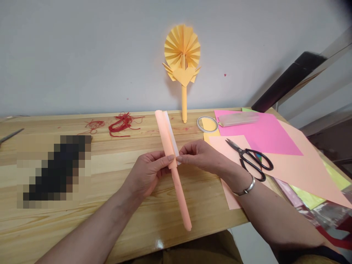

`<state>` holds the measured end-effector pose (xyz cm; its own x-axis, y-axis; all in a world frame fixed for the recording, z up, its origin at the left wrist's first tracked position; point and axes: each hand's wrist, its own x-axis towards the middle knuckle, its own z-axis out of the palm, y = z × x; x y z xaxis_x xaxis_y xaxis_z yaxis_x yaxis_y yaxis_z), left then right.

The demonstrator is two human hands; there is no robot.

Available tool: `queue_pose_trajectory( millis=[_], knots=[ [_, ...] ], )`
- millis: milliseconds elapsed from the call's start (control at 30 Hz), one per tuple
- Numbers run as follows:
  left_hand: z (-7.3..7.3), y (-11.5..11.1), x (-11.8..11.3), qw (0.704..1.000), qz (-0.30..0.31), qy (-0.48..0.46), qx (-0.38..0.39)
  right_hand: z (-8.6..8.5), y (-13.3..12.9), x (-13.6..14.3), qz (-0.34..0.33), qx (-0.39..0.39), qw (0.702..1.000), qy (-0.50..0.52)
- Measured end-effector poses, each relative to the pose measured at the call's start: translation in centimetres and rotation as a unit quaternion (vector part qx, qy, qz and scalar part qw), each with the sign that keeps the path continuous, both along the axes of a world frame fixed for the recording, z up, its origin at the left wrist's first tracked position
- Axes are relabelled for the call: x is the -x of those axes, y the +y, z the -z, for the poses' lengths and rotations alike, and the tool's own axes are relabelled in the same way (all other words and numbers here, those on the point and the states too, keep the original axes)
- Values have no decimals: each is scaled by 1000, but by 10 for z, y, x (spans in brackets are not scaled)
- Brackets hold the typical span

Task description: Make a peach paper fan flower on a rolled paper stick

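A folded peach paper piece [164, 134] is held above the table, tilted, with its upper end leaning left. From its lower end a rolled paper stick [182, 200] runs down toward the table's front edge. My left hand [150, 170] is closed around the place where folded paper and stick meet, thumb on top. A white strip [171, 128] lies along the folded paper's right side. Closed in a pinch, my right hand [196, 156] is at the strip's lower end, its thumb almost touching my left thumb.
A yellow paper fan [183, 47] leans on the wall. Red threads [122, 123] lie back left, near a blurred-out dark object [56, 170]. To the right are a tape roll [207, 124], black-handled scissors [247, 157], a translucent case [238, 118] and pink paper [264, 137].
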<state>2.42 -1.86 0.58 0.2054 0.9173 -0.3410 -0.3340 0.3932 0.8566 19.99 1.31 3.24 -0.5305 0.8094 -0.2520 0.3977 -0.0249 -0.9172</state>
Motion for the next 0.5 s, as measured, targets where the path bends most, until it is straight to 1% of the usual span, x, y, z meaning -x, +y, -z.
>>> queue_pose_trajectory(
  millis=[200, 333, 500],
  knots=[
    [2, 1, 2, 1000, 0, 0, -7, 1, -1, 2, -5, -14, 1000, -21],
    [2, 0, 2, 1000, 2, 6, -13, 4, -1, 2, -8, -36, 999, -17],
    [2, 0, 0, 1000, -2, 12, -9, 6, -2, 2, -4, -33, 999, -17]
  ],
)
